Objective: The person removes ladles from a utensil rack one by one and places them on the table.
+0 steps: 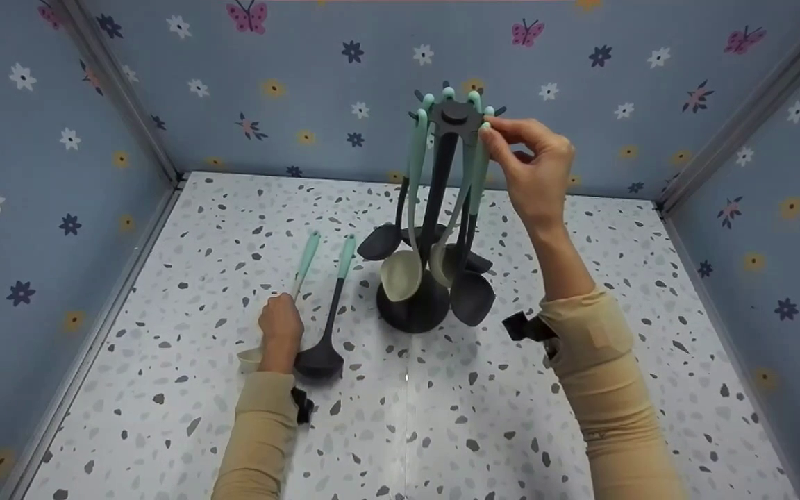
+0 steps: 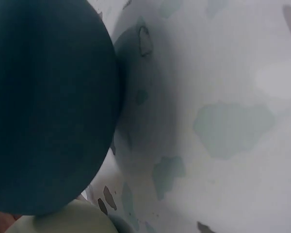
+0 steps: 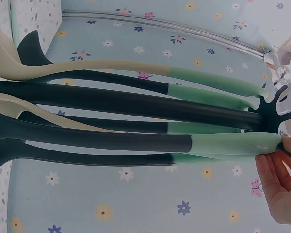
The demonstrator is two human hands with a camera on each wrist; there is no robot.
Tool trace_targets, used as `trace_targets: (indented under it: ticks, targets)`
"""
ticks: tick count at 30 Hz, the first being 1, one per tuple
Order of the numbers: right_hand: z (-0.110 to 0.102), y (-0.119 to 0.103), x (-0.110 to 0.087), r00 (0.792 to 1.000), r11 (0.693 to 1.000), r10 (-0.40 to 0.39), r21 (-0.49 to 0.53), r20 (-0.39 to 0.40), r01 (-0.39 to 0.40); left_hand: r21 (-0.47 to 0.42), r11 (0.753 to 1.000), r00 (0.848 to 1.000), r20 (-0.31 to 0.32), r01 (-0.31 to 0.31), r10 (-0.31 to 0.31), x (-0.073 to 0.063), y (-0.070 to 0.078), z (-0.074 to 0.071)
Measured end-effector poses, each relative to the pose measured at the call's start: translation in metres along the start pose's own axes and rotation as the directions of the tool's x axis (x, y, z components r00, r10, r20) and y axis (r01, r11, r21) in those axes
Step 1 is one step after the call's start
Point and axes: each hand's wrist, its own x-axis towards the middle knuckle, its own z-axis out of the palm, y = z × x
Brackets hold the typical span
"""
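In the head view, my right hand (image 1: 539, 160) pinches the top end of the mint handle of a black ladle (image 1: 473, 298), which hangs at the front right of a black utensil stand (image 1: 414, 312). The right wrist view shows thumb and fingertips of that hand (image 3: 276, 184) at the handle's end, right by the stand's hooks. Lower left, my left hand (image 1: 280, 323) is curled around the shaft of a cream ladle (image 1: 250, 357) with a mint handle. Beside it lies a second black ladle (image 1: 320, 361), its dark bowl (image 2: 48, 107) filling much of the left wrist view.
Several other mint-handled utensils hang around the stand, among them a cream ladle (image 1: 400, 276) and a black turner-like tool (image 1: 380, 242). The speckled white table (image 1: 497, 417) is bordered by flowered blue panels (image 1: 372, 153) at the back and both sides.
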Motion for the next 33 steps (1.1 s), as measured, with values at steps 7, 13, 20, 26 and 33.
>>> trace_targets:
  ticks: [7, 13, 20, 26, 33]
  targets:
    - [0.0, 0.0, 0.0, 1.0, 1.0, 0.003, 0.0, -0.004, -0.003, -0.029, 0.999, 0.992, -0.129, -0.021, 0.018, -0.005, 0.008, -0.003]
    - [0.0, 0.0, 0.0, 1.0, 1.0, 0.003, 0.0, 0.0, -0.003, -0.175, 0.979, 0.953, -0.299, -0.105, 0.049, -0.01, 0.025, -0.012]
    - [0.0, 0.0, -0.001, 1.0, 1.0, 0.005, -0.001, 0.001, -0.005, -0.372, 0.871, 0.87, -0.48, -0.32, 0.114, -0.018, 0.054, -0.021]
    - [0.0, 0.001, -0.001, 1.0, 1.0, 0.011, 0.001, -0.002, -0.011, -0.498, 0.718, 0.804, -0.578, -0.486, 0.143, -0.023, 0.081, -0.031]
    - [0.0, 0.001, 0.0, 1.0, 1.0, 0.004, -0.009, 0.001, -0.004, -0.59, 0.482, 0.736, -0.648, -0.648, 0.195, -0.036, 0.113, -0.047]
